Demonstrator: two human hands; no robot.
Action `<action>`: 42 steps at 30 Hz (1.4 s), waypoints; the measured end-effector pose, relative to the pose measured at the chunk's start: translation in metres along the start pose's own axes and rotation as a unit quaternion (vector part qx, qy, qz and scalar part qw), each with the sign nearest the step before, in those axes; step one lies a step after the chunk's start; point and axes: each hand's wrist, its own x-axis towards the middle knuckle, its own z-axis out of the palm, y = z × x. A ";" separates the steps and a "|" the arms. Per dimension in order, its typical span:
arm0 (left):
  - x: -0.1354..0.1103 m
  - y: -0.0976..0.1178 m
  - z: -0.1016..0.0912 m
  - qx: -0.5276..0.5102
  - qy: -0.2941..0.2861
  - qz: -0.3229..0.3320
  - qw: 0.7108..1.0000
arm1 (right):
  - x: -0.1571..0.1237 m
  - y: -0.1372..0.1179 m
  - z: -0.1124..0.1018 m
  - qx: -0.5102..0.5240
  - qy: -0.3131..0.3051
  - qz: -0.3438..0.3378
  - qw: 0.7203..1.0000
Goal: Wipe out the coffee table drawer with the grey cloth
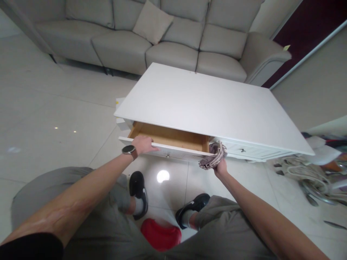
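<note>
A white coffee table [200,99] stands in front of me with its left drawer [179,139] pulled partly out, its bare wooden inside showing. My left hand [143,144] is closed over the top edge of the drawer front [179,151], near its left end. At the right end of that drawer front, my right hand [221,167] grips a folded brown-and-white cloth [214,157]. The cloth lies against the drawer's right corner and hides most of the fingers. A small knob [167,156] sits on the drawer front between my hands.
A second, closed drawer [244,150] is to the right. Behind the table runs a grey sofa [173,54] with a beige cushion [152,21]. A red object [161,234] is between my feet. Cables and clutter [309,173] lie on the floor at right.
</note>
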 end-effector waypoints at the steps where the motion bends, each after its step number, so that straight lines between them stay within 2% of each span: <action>1: 0.000 0.000 0.000 0.002 -0.003 -0.002 1.000 | 0.000 -0.001 0.001 0.104 0.044 0.054 0.992; 3: 0.000 0.001 -0.001 0.005 -0.005 -0.006 1.000 | 0.001 -0.006 0.004 0.292 0.115 0.140 0.939; 4: 0.000 0.001 -0.001 0.005 -0.005 -0.007 1.000 | 0.000 -0.010 0.005 0.329 0.140 0.159 0.920; 5: 0.000 0.001 -0.001 0.005 -0.004 -0.009 1.000 | -0.001 -0.014 0.005 0.335 0.162 0.160 0.914; 6: 0.000 0.001 0.000 0.005 -0.002 -0.010 1.000 | -0.002 -0.020 0.004 0.317 0.181 0.147 0.919; 8: 0.000 0.001 0.001 0.004 0.002 -0.012 1.000 | -0.008 -0.034 0.000 0.215 0.197 0.085 0.953; 10: 0.000 0.001 0.002 0.002 0.005 -0.012 1.000 | -0.015 -0.051 -0.005 0.042 0.163 0.007 0.986; 11: 0.000 0.001 0.002 0.000 0.006 -0.013 1.000 | -0.018 -0.060 -0.008 -0.053 0.133 -0.030 0.989; 13: 0.000 0.001 0.003 -0.005 0.006 -0.015 1.000 | -0.021 -0.077 -0.013 -0.215 0.070 -0.091 0.970; 16: 0.000 0.000 0.004 -0.007 0.005 -0.015 1.000 | -0.016 -0.102 -0.018 -0.348 -0.011 -0.155 0.925; 19: 0.000 0.001 0.004 -0.006 0.009 -0.022 1.000 | -0.005 -0.127 -0.013 -0.409 -0.090 -0.205 0.885; 21: 0.000 0.002 0.005 -0.005 0.015 -0.028 0.999 | -0.001 -0.147 -0.001 -0.429 -0.128 -0.232 0.863; 25: -0.003 0.003 0.010 -0.004 0.026 -0.028 0.999 | -0.006 -0.189 0.042 -0.433 -0.164 -0.278 0.842; 29: -0.008 0.003 0.012 -0.002 0.032 -0.029 0.999 | -0.023 -0.218 0.081 -0.412 -0.175 -0.366 0.816; 32: -0.010 0.005 0.008 0.006 0.032 -0.030 0.999 | -0.027 -0.223 0.089 -0.397 -0.190 -0.412 0.798; 34: -0.011 0.007 0.007 0.011 0.029 -0.028 0.999 | -0.022 -0.220 0.082 -0.382 -0.209 -0.403 0.805; 38: -0.014 -0.005 0.013 -0.036 0.067 0.002 0.997 | -0.005 -0.204 0.051 -0.347 -0.255 -0.315 0.846; 40: -0.016 -0.019 0.018 -0.113 0.101 0.045 0.987 | 0.001 -0.194 0.033 -0.338 -0.281 -0.274 0.856; 42: -0.020 -0.030 0.017 -0.230 0.154 0.070 0.958 | 0.005 -0.184 0.017 -0.333 -0.297 -0.240 0.862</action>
